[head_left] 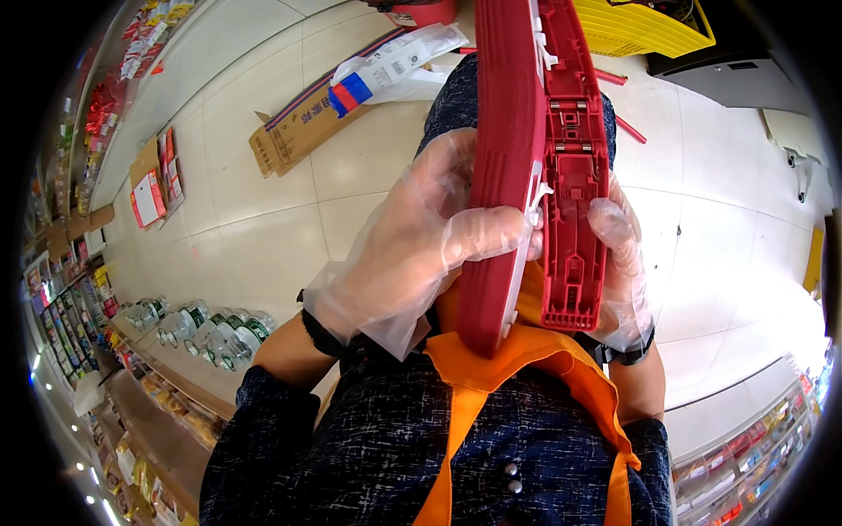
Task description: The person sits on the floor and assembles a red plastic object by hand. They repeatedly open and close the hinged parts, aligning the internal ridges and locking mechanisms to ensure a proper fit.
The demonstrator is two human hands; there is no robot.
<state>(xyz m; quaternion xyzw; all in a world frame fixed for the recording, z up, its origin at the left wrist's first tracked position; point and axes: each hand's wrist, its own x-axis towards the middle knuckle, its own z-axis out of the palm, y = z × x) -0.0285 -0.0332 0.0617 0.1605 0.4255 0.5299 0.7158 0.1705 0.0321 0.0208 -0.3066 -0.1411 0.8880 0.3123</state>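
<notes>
In my left hand (421, 232), under a clear plastic glove, is a long dark red mop sponge (502, 158) with a pale backing strip and small white clips. The thumb presses on the clip side and the fingers wrap behind. Close beside the sponge, my right hand (623, 263), also gloved, grips a red plastic mop head frame (576, 175). Its hollow inside faces up, showing ribs and metal hinge pins at the middle. Sponge and frame stand nearly parallel, with a narrow gap along much of their length. Some right fingers are hidden behind the frame.
A flattened cardboard box (298, 136) and a plastic-wrapped package (399, 66) lie on the tiled floor. Red rods (630, 130) stick out behind the frame. A yellow basket (645, 31) stands ahead, clear bottles (219, 337) at left. Shelves (754, 447) line both sides.
</notes>
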